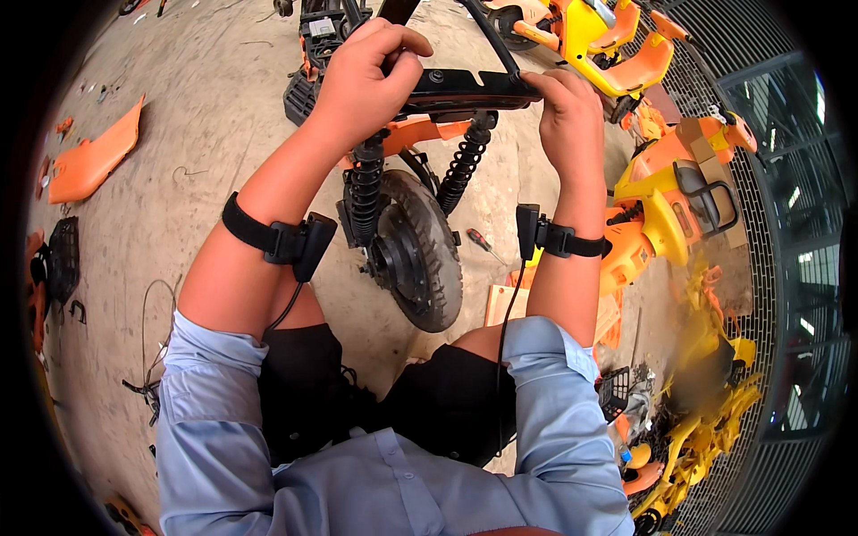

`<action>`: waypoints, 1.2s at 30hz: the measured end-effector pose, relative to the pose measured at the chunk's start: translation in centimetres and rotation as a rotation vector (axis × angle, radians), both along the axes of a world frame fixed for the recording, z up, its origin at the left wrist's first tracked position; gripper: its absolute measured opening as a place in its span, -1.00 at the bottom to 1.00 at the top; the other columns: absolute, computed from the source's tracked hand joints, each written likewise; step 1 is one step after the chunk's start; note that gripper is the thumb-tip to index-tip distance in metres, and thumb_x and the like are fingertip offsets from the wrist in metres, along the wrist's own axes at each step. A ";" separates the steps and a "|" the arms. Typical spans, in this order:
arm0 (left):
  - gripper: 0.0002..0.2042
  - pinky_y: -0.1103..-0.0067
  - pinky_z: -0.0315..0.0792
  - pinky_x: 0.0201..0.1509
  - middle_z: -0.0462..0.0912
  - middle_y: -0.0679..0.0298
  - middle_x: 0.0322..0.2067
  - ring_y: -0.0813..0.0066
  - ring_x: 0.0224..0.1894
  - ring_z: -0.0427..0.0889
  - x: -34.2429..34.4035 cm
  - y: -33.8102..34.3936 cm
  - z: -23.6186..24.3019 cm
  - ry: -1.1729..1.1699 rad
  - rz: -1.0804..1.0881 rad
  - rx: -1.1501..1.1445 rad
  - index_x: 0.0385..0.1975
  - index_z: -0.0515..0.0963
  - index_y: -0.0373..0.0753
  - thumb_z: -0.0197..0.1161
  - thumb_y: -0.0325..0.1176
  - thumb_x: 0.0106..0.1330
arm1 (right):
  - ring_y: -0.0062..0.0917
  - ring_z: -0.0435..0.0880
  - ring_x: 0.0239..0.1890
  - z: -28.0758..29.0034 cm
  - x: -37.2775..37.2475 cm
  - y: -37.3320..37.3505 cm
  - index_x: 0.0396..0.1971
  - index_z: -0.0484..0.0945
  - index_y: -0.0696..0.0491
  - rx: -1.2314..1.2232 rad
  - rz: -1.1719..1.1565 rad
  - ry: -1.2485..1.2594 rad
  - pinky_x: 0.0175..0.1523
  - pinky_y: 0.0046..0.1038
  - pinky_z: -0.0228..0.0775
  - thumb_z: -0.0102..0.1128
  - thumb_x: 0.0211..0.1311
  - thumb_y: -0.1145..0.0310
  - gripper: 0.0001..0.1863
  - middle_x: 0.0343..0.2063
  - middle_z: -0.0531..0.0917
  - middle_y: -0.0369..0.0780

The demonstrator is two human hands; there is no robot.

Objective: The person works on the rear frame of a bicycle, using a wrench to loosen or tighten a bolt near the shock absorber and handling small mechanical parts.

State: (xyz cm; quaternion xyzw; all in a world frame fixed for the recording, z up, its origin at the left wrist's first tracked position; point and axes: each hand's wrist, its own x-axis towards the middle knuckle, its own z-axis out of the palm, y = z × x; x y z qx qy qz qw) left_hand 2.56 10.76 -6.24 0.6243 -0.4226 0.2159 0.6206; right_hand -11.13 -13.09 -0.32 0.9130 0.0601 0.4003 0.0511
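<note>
My left hand (pixel 380 71) is at the black metal frame (pixel 474 85) of a scooter, fingers curled with the thumb near the index finger; what lies inside them is hidden. My right hand (pixel 567 107) grips the right end of that frame with bent fingers. Below the frame are an orange body piece (pixel 411 132), a left coil-spring shock (pixel 365 188), a right one (pixel 465 161) and the black-hubbed wheel (pixel 429 250). A screwdriver (pixel 483 241) lies on the floor right of the wheel.
An orange panel (pixel 94 156) and a black basket (pixel 63 259) lie at left on the concrete floor (pixel 197 107). Yellow-orange scooters (pixel 590 45) and cardboard (pixel 715 170) stand at right, with piled yellow panels (pixel 706 447) lower down, beside a wall with dark windows (pixel 804 268).
</note>
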 end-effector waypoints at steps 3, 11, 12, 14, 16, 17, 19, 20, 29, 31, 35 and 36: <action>-0.84 0.60 0.36 -0.26 0.47 0.37 -0.40 0.59 -0.39 0.43 -0.1 -0.1 0.1 0.003 -0.006 0.001 -0.22 0.68 -0.25 0.15 -0.52 0.34 | -0.28 0.63 -0.17 -0.2 -0.2 -0.1 -0.15 0.76 -0.10 -0.025 -0.019 -0.015 -0.02 -0.25 0.42 0.15 0.09 0.65 -0.60 -0.27 0.71 -0.30; -0.86 0.59 0.39 -0.29 0.47 0.35 -0.43 0.57 -0.44 0.47 0.2 -0.1 0.1 -0.033 0.037 -0.010 -0.24 0.70 -0.21 0.20 -0.46 0.32 | -0.28 0.64 -0.24 -0.8 -0.4 6.5 -0.23 0.64 0.13 -0.292 -0.438 0.066 -0.16 -0.31 0.52 0.16 0.16 0.45 -0.81 -0.37 0.60 -0.17; -0.86 0.59 0.39 -0.30 0.47 0.35 -0.43 0.58 -0.44 0.47 0.2 -0.3 0.0 -0.031 0.034 -0.014 -0.24 0.70 -0.21 0.20 -0.46 0.32 | -0.29 0.64 -0.23 -1.5 0.0 7.3 -0.26 0.64 0.14 -0.327 -0.520 0.065 -0.15 -0.32 0.53 0.17 0.16 0.45 -0.83 -0.35 0.61 -0.18; -0.86 0.60 0.38 -0.31 0.47 0.36 -0.43 0.59 -0.44 0.47 0.3 -0.2 -0.1 -0.034 0.039 -0.013 -0.24 0.70 -0.21 0.20 -0.46 0.33 | -0.26 0.64 -0.23 -1.5 0.5 8.0 -0.24 0.64 0.15 -0.242 -0.573 0.100 -0.12 -0.30 0.55 0.15 0.18 0.44 -0.81 -0.35 0.61 -0.16; -0.87 0.60 0.37 -0.32 0.46 0.36 -0.43 0.59 -0.44 0.46 0.3 -0.2 -0.1 -0.032 0.041 -0.014 -0.25 0.70 -0.22 0.20 -0.46 0.32 | -0.23 0.64 -0.20 0.0 -0.1 7.9 -0.18 0.66 0.13 -0.131 -0.490 0.051 -0.09 -0.28 0.54 0.15 0.16 0.48 -0.76 -0.32 0.62 -0.13; -0.87 0.60 0.37 -0.32 0.46 0.36 -0.43 0.59 -0.44 0.46 0.3 -0.2 -0.1 -0.035 0.041 -0.014 -0.25 0.70 -0.22 0.21 -0.46 0.32 | -0.22 0.64 -0.19 0.8 -0.5 7.6 -0.15 0.68 0.12 -0.078 -0.447 0.026 -0.08 -0.26 0.54 0.15 0.15 0.50 -0.73 -0.30 0.63 -0.12; -0.86 0.60 0.37 -0.28 0.47 0.36 -0.42 0.58 -0.42 0.45 0.1 -0.1 0.1 -0.031 0.026 -0.005 -0.24 0.69 -0.23 0.19 -0.48 0.32 | -0.21 0.64 -0.16 1.6 -0.9 6.2 -0.09 0.69 0.07 -0.058 -0.289 -0.071 -0.05 -0.23 0.51 0.15 0.12 0.55 -0.67 -0.27 0.65 -0.13; -0.85 0.60 0.37 -0.25 0.49 0.36 -0.41 0.58 -0.40 0.44 0.0 0.0 0.2 -0.020 0.014 0.004 -0.23 0.68 -0.24 0.17 -0.50 0.32 | -0.20 0.63 -0.15 2.0 -1.1 5.5 -0.06 0.70 0.04 -0.051 -0.206 -0.114 -0.03 -0.21 0.50 0.15 0.11 0.57 -0.63 -0.25 0.66 -0.13; -0.86 0.58 0.39 -0.29 0.46 0.35 -0.44 0.56 -0.43 0.47 0.3 -0.1 0.0 -0.043 0.029 -0.015 -0.25 0.70 -0.21 0.20 -0.45 0.31 | -0.26 0.64 -0.14 0.2 -0.1 0.5 -0.16 0.79 -0.11 0.048 -0.047 0.050 -0.01 -0.26 0.46 0.13 0.08 0.64 -0.58 -0.28 0.72 -0.27; -0.86 0.58 0.39 -0.28 0.46 0.35 -0.44 0.56 -0.42 0.48 0.2 -0.2 0.0 -0.045 0.024 -0.015 -0.25 0.70 -0.21 0.20 -0.45 0.31 | -0.27 0.65 -0.15 0.3 -0.2 -0.2 -0.16 0.79 -0.12 0.080 0.003 0.061 -0.02 -0.25 0.47 0.12 0.09 0.64 -0.58 -0.28 0.73 -0.28; -0.86 0.58 0.39 -0.28 0.47 0.35 -0.43 0.56 -0.42 0.48 0.3 -0.2 -0.1 -0.052 0.033 -0.010 -0.24 0.70 -0.21 0.20 -0.45 0.31 | -0.26 0.64 -0.20 0.6 -0.3 0.7 -0.12 0.78 -0.08 -0.014 -0.037 0.056 -0.06 -0.25 0.49 0.13 0.09 0.62 -0.58 -0.30 0.70 -0.25; -0.86 0.58 0.39 -0.28 0.47 0.35 -0.43 0.56 -0.42 0.48 0.3 -0.1 -0.1 -0.057 0.040 -0.009 -0.24 0.70 -0.21 0.21 -0.45 0.31 | -0.25 0.64 -0.21 0.4 -0.7 1.3 -0.10 0.76 -0.04 -0.054 -0.089 0.074 -0.06 -0.25 0.49 0.13 0.09 0.61 -0.60 -0.30 0.69 -0.23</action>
